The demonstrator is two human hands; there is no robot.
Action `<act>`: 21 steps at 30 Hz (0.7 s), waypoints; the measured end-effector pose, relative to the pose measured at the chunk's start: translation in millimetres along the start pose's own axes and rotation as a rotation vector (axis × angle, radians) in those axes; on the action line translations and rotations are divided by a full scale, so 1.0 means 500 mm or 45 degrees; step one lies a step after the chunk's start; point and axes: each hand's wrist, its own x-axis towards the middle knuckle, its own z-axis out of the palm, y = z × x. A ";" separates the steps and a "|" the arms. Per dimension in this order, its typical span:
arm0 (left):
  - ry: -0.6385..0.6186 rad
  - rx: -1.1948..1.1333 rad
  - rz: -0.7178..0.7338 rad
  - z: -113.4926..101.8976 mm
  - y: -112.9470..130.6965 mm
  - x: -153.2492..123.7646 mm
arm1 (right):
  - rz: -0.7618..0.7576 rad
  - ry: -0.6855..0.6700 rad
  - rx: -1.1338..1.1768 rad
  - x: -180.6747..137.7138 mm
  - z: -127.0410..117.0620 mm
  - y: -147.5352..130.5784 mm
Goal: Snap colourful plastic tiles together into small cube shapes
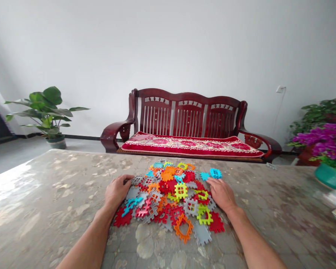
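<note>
A heap of interlocking plastic building tiles with notched edges lies on the table, in red, grey, orange, lime green, blue and pink. My left hand (118, 192) rests at the heap's left side, fingers stretched toward the grey tiles (137, 180) and thumb apart, holding nothing I can see. On the opposite side, my right hand (221, 193) lies with fingers extended beside the heap, just below a blue window tile (215, 173). Near the front are an orange tile (184, 232) with a large opening, a solid grey tile (202, 234) and a lime green tile (204, 215).
The patterned table (58, 209) has a glossy cover. A grey tile (271, 166) lies apart at its far right. A teal flowerpot (332, 178) with purple flowers stands at the right edge. Beyond the table are a wooden bench (187, 116) and a potted plant (56, 143).
</note>
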 end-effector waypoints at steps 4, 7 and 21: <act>-0.003 0.017 -0.019 0.000 0.002 0.000 | 0.012 -0.051 0.022 0.000 -0.006 -0.005; 0.006 0.025 -0.008 0.002 0.002 0.000 | 0.028 -0.070 -0.004 0.003 -0.010 -0.008; 0.039 0.033 0.004 0.004 0.002 -0.001 | 0.092 -0.020 0.105 0.008 -0.007 -0.005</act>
